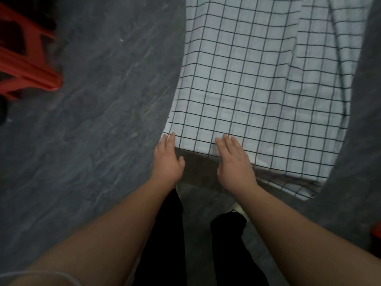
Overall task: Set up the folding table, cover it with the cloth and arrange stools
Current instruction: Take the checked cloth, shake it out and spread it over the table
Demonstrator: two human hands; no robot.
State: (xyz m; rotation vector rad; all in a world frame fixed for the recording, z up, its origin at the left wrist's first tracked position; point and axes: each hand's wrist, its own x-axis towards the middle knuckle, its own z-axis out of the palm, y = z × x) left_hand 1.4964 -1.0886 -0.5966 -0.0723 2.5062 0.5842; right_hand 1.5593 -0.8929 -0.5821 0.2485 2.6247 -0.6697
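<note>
I'm seeing the cloth (257,83) covering the table, left hand (167,159) and right hand (234,162) flat, smoothing its near edge; red stool (26,65) far left looking unplaced.

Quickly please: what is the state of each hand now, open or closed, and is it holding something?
Left hand: open, fingers straight, fingertips at the near corner of the checked cloth, holding nothing.
Right hand: open, fingers flat on the cloth's near edge.
</note>
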